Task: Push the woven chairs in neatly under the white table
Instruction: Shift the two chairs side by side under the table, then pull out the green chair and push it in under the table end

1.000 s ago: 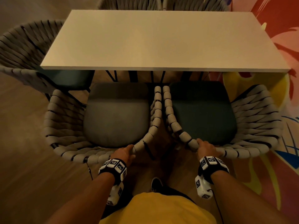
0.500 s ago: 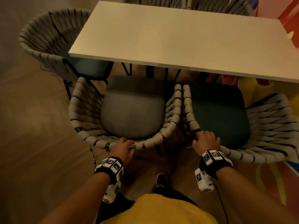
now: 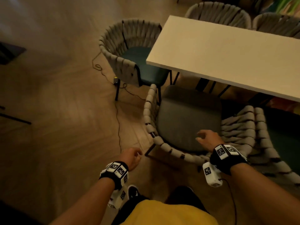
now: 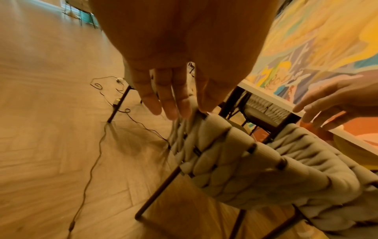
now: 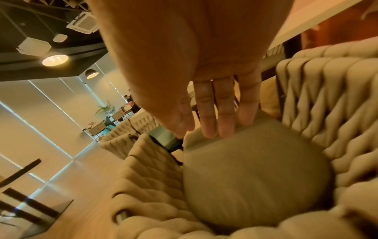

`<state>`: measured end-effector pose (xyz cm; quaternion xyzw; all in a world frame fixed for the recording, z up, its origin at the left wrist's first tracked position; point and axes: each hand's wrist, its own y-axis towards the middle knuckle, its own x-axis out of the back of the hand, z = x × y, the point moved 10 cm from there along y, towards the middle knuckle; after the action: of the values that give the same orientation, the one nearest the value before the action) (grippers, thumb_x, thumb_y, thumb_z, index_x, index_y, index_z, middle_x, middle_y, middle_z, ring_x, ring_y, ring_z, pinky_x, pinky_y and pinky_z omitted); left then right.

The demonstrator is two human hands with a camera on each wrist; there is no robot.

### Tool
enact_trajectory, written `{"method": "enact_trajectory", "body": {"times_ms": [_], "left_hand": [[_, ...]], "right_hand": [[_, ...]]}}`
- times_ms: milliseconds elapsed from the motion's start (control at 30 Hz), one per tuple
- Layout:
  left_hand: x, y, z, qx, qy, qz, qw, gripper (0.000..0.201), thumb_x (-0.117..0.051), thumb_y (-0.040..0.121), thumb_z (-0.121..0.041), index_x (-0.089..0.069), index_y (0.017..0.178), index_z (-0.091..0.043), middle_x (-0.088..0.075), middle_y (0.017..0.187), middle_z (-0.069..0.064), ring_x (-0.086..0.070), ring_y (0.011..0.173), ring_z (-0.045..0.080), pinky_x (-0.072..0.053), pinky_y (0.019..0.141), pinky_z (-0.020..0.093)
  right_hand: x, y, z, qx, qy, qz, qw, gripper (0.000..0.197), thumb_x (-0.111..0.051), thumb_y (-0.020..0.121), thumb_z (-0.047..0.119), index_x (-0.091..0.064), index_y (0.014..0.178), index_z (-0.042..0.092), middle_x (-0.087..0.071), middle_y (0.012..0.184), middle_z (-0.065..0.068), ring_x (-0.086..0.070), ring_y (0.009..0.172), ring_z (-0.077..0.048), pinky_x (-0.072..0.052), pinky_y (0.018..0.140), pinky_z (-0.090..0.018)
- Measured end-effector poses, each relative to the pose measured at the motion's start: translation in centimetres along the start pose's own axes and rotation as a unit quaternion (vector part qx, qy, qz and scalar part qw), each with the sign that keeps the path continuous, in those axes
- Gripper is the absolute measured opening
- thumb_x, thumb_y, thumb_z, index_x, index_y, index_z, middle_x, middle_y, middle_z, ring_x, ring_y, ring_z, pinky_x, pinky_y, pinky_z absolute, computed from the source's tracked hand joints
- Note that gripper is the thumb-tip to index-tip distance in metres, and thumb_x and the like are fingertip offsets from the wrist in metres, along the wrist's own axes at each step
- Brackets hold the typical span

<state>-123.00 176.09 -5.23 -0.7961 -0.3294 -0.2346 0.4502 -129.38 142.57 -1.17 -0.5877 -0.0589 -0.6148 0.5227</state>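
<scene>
Head view: both hands' fingers loose, holding nothing; cable [image 3: 118,117] by end chair [image 3: 129,51] could snag its legs

No readable text, brand or number appears anywhere; the wrist bands [image 3: 224,151] carry only black-and-white square marker patterns.

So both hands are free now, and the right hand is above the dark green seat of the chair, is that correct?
Not quite: the right hand is above the grey seat, not a dark green one. The head view shows it. Both hands are free; the left hand holds nothing.
</scene>
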Motion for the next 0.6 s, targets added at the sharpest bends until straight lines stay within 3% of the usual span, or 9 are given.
{"method": "enact_trajectory", "body": {"times_ms": [200,367,500,600], "left_hand": [[8.1,1.0,7.6,0.035,-0.022,-0.034,0.999,0.02,-0.056,0.092,-0.019,-0.068,0.108,-0.023,-0.063,0.104,-0.003,-0.062,0.104,0.017,-0.051,0.09,0.03],[13.7,4.1,11.1,0.029,-0.009,-0.026,0.999,0.024,-0.053,0.095,-0.016,-0.066,0.115,-0.018,-0.066,0.116,0.004,-0.061,0.107,0.017,-0.044,0.083,0.02],[18.8,8.7,13.6,0.024,0.009,-0.018,1.0,0.025,-0.051,0.095,-0.013,-0.065,0.116,-0.018,-0.066,0.116,0.003,-0.059,0.1,0.013,-0.044,0.085,0.019],[23.0,13.5,15.2,0.024,0.025,-0.017,0.999,0.024,-0.052,0.095,-0.013,-0.065,0.114,-0.02,-0.064,0.105,0.0,-0.06,0.098,0.014,-0.047,0.088,0.023]], "right_hand": [[-4.5,0.9,12.6,0.059,0.049,0.074,0.994,0.03,-0.062,0.09,0.027,-0.065,0.118,0.02,-0.066,0.122,-0.003,-0.061,0.111,-0.021,-0.046,0.097,-0.032],[-6.6,3.2,21.3,0.083,0.062,0.12,0.987,0.029,-0.061,0.089,0.028,-0.065,0.117,0.022,-0.067,0.115,-0.001,-0.062,0.106,-0.019,-0.047,0.084,-0.028],[-8.1,8.0,27.3,0.084,0.064,0.138,0.985,0.031,-0.06,0.091,0.025,-0.064,0.121,0.019,-0.065,0.12,-0.008,-0.063,0.106,-0.024,-0.052,0.091,-0.032],[-8.6,12.9,31.5,0.086,0.033,0.127,0.988,0.031,-0.06,0.09,0.027,-0.065,0.12,0.022,-0.063,0.123,-0.004,-0.061,0.111,-0.024,-0.049,0.092,-0.031]]}}
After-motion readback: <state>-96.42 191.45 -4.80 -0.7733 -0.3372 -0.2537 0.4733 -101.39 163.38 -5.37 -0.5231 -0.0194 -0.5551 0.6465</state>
